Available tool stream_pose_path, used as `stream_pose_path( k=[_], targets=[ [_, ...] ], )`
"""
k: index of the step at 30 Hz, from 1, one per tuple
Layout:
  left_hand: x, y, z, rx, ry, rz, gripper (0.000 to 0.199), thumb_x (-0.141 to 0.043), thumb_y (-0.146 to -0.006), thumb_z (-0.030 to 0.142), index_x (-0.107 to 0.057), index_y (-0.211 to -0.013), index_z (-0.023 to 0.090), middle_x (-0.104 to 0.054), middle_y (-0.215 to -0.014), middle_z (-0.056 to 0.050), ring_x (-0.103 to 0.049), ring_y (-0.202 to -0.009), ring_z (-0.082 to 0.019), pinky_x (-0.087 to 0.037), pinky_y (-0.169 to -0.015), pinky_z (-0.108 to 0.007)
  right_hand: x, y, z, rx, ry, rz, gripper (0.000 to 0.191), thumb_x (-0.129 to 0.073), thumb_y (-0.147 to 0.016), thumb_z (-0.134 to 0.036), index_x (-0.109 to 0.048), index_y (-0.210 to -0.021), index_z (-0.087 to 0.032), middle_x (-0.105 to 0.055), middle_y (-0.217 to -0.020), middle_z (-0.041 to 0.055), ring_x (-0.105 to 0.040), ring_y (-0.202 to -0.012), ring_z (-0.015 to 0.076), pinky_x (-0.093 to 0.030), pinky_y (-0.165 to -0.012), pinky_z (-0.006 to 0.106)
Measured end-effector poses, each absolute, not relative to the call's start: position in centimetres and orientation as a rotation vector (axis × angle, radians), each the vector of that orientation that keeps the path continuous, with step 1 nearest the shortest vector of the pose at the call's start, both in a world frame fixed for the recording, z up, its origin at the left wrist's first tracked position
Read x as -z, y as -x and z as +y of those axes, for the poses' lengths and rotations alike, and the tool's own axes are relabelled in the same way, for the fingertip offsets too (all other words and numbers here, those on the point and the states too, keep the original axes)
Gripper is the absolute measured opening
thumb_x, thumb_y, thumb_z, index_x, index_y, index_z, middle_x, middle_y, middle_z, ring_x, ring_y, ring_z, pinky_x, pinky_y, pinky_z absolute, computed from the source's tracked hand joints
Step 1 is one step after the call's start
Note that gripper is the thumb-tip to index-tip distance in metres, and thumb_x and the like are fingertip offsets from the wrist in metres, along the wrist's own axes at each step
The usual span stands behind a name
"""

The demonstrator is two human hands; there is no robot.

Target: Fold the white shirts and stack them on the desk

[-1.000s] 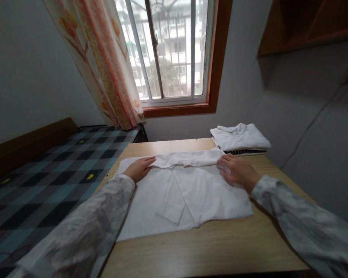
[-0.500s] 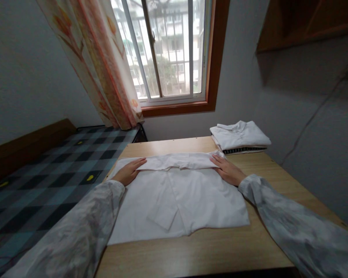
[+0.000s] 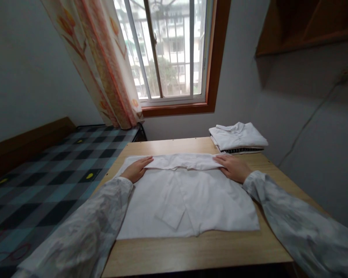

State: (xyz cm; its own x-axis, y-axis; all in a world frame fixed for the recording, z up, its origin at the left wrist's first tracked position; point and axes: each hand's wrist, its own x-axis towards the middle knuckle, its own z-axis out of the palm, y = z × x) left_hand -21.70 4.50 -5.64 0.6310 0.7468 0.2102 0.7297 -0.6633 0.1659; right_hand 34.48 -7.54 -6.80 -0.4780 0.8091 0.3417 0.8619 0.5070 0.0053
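A white shirt (image 3: 156, 200) lies spread on the wooden table in front of me. Its far edge is turned over into a folded strip (image 3: 176, 161), and a long flat flap, which looks like a sleeve, slants across its middle. My left hand (image 3: 137, 169) rests flat on the left end of the strip, fingers stretched to the right. Opposite it, my right hand (image 3: 233, 166) lies on the strip's right end, fingers pointing left. Both hands are open and press on the cloth; the thumbs are partly hidden.
Folded clothes (image 3: 238, 137), with a white collared shirt on top, are stacked at the table's (image 3: 197, 251) far right corner. A bed with a checked cover (image 3: 60, 185) stands to the left. Beyond are a curtain (image 3: 104, 69) and a window; a wooden shelf (image 3: 304, 31) hangs at upper right.
The shirt has slid slightly to the right on the table, together with both hands. My hands keep the same flat pose on the folded strip. The view has shifted a little.
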Motion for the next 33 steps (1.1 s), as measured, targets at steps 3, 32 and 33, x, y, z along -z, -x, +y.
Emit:
stream_pose_path(
  k=[3,32,33],
  targets=[
    [5.0,22.6,4.2,-0.381,-2.822,1.276,0.065,-0.046,-0.098,0.021,-0.060,-0.162,0.021,-0.055,-0.169,-0.009,-0.053,-0.155,-0.026,-0.039,-0.134,-0.044,7.0,-35.2,-6.2,0.209,1.273,-2.516,0.064,-0.053,-0.096,-0.010,-0.063,-0.158,-0.021,-0.065,-0.158,0.0130,-0.062,-0.146,0.0310,-0.051,-0.123,0.049],
    [1.0,34.0,1.1,-0.153,-2.397,1.834,0.060,-0.053,-0.092,0.041,-0.074,-0.144,0.022,-0.065,-0.159,-0.009,-0.064,-0.144,-0.035,-0.046,-0.126,-0.047,9.6,-40.5,-9.0,-0.275,1.303,-2.386,0.058,-0.041,-0.114,-0.051,-0.052,-0.167,-0.030,-0.045,-0.176,0.0051,-0.039,-0.164,0.0300,-0.033,-0.136,0.053],
    [1.1,33.8,1.1,-0.265,-2.319,1.920,0.053,-0.051,-0.093,0.044,-0.080,-0.132,0.022,-0.074,-0.148,-0.010,-0.069,-0.136,-0.035,-0.050,-0.121,-0.048,9.7,-40.3,-8.8,-0.250,1.315,-2.305,0.056,-0.041,-0.114,-0.051,-0.058,-0.162,-0.028,-0.049,-0.173,0.0075,-0.045,-0.161,0.0307,-0.038,-0.134,0.053]
  ],
)
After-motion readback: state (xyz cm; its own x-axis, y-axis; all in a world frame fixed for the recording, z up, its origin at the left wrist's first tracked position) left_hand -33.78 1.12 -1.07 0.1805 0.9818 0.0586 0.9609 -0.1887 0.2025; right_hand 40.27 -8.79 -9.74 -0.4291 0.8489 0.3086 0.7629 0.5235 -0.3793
